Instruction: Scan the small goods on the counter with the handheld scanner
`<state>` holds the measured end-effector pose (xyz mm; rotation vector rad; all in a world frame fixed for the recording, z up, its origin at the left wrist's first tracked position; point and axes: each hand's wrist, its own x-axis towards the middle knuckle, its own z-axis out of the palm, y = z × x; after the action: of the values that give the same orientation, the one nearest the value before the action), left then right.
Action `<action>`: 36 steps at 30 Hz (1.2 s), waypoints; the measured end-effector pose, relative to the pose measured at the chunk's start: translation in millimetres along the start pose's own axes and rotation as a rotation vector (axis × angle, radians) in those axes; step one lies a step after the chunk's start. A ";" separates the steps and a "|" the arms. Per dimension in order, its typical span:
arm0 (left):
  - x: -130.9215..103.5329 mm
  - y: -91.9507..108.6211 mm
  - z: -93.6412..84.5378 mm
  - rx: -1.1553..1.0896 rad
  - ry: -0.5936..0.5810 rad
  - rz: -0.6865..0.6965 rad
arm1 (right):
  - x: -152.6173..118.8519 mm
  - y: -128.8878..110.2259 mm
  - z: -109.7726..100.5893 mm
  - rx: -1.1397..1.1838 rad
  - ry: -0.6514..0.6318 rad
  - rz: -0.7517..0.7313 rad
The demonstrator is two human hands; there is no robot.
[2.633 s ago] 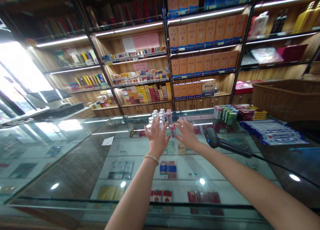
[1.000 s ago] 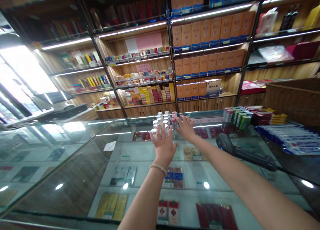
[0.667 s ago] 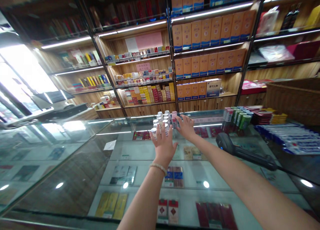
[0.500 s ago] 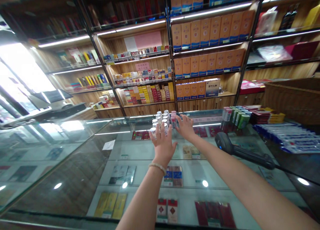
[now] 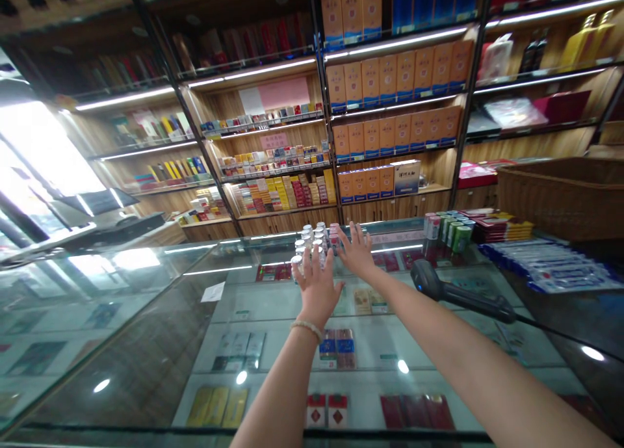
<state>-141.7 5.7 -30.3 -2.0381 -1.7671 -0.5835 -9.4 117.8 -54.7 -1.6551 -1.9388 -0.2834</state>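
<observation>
A cluster of small white-capped bottles [image 5: 307,231] stands in rows on the glass counter [image 5: 273,305]. Just in front of them is my left hand [image 5: 318,290], fingers spread, partly covering the nearest ones; whether it touches them I cannot tell. A few pink-topped containers [image 5: 334,233] stand at the cluster's right side. My right hand [image 5: 357,251] is beside these, its fingers stretched out and apart. Neither hand grips anything. A beaded bracelet [image 5: 308,329] circles my left wrist.
A black barcode scanner [image 5: 453,292] with its cable lies right of my right forearm. Beyond it are green cans [image 5: 458,237], blue-white packets [image 5: 550,266] and a wicker basket [image 5: 560,191]. A paper slip [image 5: 213,292] lies left. Cigarette packs [image 5: 327,410] show under the glass.
The camera view has shifted slightly, so the shelves and counter items sit a little lower and those at the right further left. Both hands remain spread by the bottles.
</observation>
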 end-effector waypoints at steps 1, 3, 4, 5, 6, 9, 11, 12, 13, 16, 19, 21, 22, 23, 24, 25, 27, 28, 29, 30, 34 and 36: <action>-0.2 0.2 -0.3 -0.003 0.000 -0.003 | 0.4 0.9 -2.0 0.005 0.004 -0.001; -0.2 0.7 -0.5 -0.009 -0.002 -0.004 | 1.5 4.8 -8.3 0.011 0.015 -0.007; 0.1 0.9 -0.4 -0.011 -0.001 -0.004 | 2.2 7.5 -12.5 0.012 0.016 -0.013; 0.4 0.9 -0.2 -0.013 0.001 -0.003 | 3.1 10.4 -17.5 0.011 0.011 -0.021; 0.8 0.8 0.2 -0.015 0.007 0.000 | 4.0 13.6 -23.1 0.008 0.001 -0.027; 2.3 0.3 0.6 -0.023 0.024 0.011 | 6.4 23.2 -42.2 -0.015 -0.024 -0.036; 2.7 0.6 -0.7 -0.033 0.034 0.019 | 6.7 30.4 -55.7 -0.037 -0.024 -0.052; 2.7 1.2 -2.0 -0.035 0.042 0.022 | 6.1 34.5 -62.3 -0.049 -0.019 -0.060; 2.6 2.2 -3.5 -0.036 0.050 0.027 | 5.0 39.0 -69.0 -0.060 -0.013 -0.066; 1.9 7.3 -7.8 -0.037 0.068 0.053 | -1.6 54.8 -87.2 -0.081 -0.002 -0.072; 1.4 14.3 -9.5 -0.038 0.074 0.076 | -11.8 71.6 -100.7 -0.088 0.001 -0.076; 1.0 19.1 -9.2 -0.033 0.079 0.099 | -19.0 81.6 -106.6 -0.098 0.008 -0.066; 0.7 21.5 -8.9 -0.029 0.081 0.115 | -22.3 85.9 -109.0 -0.105 0.012 -0.059; 0.4 23.9 -8.7 -0.025 0.083 0.132 | -25.1 89.8 -111.3 -0.112 0.014 -0.052; 0.1 26.2 -8.6 -0.020 0.084 0.148 | -27.4 93.2 -113.9 -0.117 0.014 -0.047; -0.2 28.5 -8.8 -0.015 0.086 0.164 | -29.3 96.2 -116.8 -0.119 0.013 -0.043; 0.1 32.7 -10.2 -0.008 0.091 0.187 | -31.7 101.4 -124.1 -0.116 0.005 -0.037; 0.9 34.6 -11.6 -0.005 0.095 0.194 | -32.5 103.9 -128.4 -0.113 0.003 -0.035; 2.1 36.4 -13.5 -0.002 0.099 0.199 | -33.2 106.4 -133.0 -0.110 0.004 -0.038; 3.9 38.2 -16.0 0.002 0.101 0.202 | -34.1 109.2 -137.5 -0.110 0.008 -0.044; 14.4 47.2 -30.5 0.012 0.084 0.202 | -40.3 123.6 -152.2 -0.122 0.041 -0.074; 19.7 54.7 -37.9 0.011 0.078 0.198 | -45.2 133.2 -156.2 -0.135 0.052 -0.074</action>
<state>-87.5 -5.8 11.5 -2.1207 -1.4994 -0.5830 165.2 29.3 21.8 -1.6443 -1.9824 -0.4912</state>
